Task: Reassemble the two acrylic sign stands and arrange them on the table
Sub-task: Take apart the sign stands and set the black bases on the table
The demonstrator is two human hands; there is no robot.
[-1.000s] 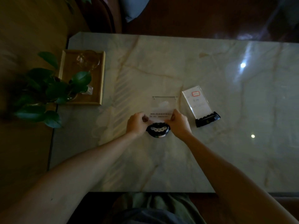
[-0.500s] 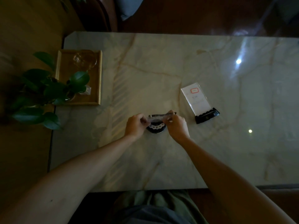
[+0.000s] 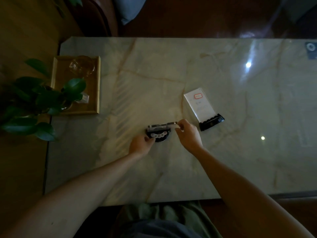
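A clear acrylic panel (image 3: 163, 125) stands upright in a black rounded base (image 3: 158, 134) near the middle of the marble table (image 3: 240, 160); I see the panel almost edge-on from above. My left hand (image 3: 140, 145) pinches the base's front left edge. My right hand (image 3: 187, 134) grips the panel's right end with its fingertips. To the right lies the second sign stand (image 3: 199, 105): a clear panel with a white card and a red-outlined label, seated in a black rectangular base (image 3: 211, 124) and leaning back.
A wooden tray (image 3: 96, 83) with a glass bowl (image 3: 82, 67) sits at the table's left end. A leafy green plant (image 3: 34, 100) overhangs the tray's near left corner. A small dark object (image 3: 310, 49) lies at the far right edge. A chair stands beyond the table.
The panel, lying back from the base a second ago, has been tilted up to stand upright in the base. My left hand slid down from the panel's edge to the base.
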